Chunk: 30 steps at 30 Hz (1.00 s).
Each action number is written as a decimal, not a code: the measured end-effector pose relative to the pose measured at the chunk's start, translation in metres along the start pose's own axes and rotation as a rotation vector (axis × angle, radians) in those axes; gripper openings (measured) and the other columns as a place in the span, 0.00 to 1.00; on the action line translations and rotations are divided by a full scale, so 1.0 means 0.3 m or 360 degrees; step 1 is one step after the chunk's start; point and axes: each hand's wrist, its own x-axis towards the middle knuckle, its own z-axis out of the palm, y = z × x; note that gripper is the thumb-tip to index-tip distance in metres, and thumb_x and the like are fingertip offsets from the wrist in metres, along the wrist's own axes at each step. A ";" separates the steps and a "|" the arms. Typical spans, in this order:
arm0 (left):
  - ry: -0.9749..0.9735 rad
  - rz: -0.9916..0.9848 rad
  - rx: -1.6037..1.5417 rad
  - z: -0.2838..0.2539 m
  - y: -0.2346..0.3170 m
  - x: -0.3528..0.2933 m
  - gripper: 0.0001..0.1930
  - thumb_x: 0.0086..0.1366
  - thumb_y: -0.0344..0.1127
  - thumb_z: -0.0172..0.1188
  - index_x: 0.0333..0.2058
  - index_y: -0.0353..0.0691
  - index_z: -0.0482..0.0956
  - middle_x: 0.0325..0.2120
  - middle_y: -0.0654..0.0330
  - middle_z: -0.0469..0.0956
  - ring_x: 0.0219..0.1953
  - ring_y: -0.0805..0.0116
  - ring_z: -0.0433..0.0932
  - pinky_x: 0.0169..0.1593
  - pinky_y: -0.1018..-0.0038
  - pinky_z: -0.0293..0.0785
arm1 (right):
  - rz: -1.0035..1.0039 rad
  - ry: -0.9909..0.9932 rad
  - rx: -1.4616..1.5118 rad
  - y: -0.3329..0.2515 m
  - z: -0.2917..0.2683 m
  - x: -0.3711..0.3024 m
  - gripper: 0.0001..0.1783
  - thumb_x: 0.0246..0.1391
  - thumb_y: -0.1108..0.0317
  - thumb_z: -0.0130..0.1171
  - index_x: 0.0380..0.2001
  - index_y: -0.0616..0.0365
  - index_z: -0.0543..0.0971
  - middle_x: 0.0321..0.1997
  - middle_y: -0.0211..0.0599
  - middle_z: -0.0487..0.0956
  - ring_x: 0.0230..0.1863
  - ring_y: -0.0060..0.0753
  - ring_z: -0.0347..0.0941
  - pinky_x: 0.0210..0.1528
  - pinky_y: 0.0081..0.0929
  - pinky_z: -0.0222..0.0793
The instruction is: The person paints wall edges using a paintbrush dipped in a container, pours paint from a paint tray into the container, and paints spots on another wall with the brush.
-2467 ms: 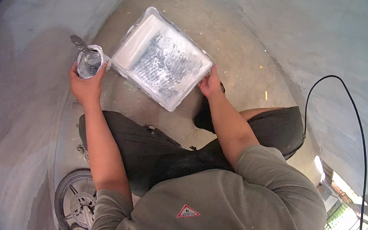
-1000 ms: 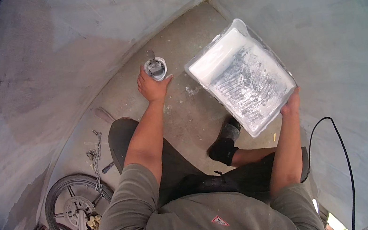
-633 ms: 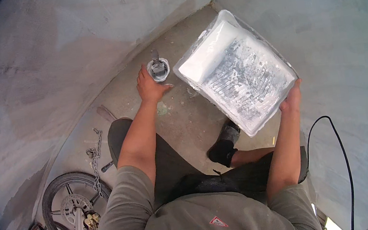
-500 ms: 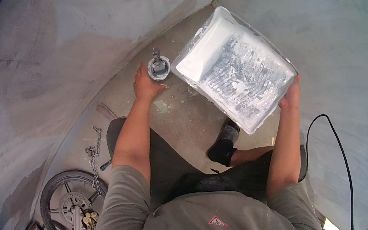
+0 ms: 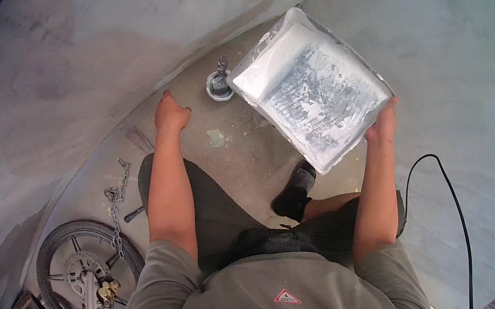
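Note:
My right hand (image 5: pixel 383 120) grips the lower right corner of a paint tray (image 5: pixel 318 156) smeared with white paint. The tray is held slanted, its white well at the upper left and its ribbed, patchy slope toward my right hand. My left hand (image 5: pixel 171 112) hangs in the air with thumb and fingers apart, and nothing shows in it. To its right, on the floor, stands a small round pot (image 5: pixel 220 96) with a white rim. A dark-handled tool, apparently a brush (image 5: pixel 221 67), sticks up out of the pot, close beside the tray's left corner.
Grey walls (image 5: pixel 87 63) meet in a corner beyond the tray. A motorcycle wheel (image 5: pixel 44 268) with a chain (image 5: pixel 116 203) beside it is at the lower left. My shoe (image 5: pixel 302 178) rests on the concrete floor below the tray. A black cable (image 5: pixel 460 218) loops down at the right.
My left hand has moved left, away from the pot, which stays on the floor. The tray remains in my right hand, shifted slightly.

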 end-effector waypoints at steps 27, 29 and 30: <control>-0.0741 -0.0048 -0.0786 0.319 0.116 -0.124 0.23 0.62 0.49 0.67 0.41 0.31 0.85 0.42 0.41 0.84 0.45 0.48 0.85 0.49 0.59 0.79 | -0.0218 -0.0119 -0.0044 -0.043 0.068 -0.061 0.33 0.78 0.49 0.31 0.72 0.65 0.58 0.73 0.50 0.64 0.70 0.51 0.66 0.70 0.47 0.67; -0.0792 -0.0164 -0.1169 0.341 0.146 -0.232 0.23 0.64 0.50 0.67 0.42 0.32 0.84 0.42 0.45 0.85 0.44 0.53 0.85 0.46 0.58 0.79 | -0.0226 -0.0139 -0.0036 -0.048 0.072 -0.065 0.34 0.78 0.49 0.31 0.72 0.65 0.58 0.73 0.50 0.65 0.70 0.51 0.66 0.70 0.48 0.66; -0.0825 -0.0289 -0.1360 0.346 0.169 -0.282 0.24 0.66 0.50 0.65 0.48 0.33 0.81 0.46 0.47 0.83 0.47 0.54 0.84 0.49 0.56 0.78 | -0.0221 -0.0141 -0.0037 -0.050 0.076 -0.067 0.34 0.78 0.49 0.31 0.71 0.66 0.59 0.72 0.50 0.65 0.70 0.51 0.66 0.70 0.48 0.66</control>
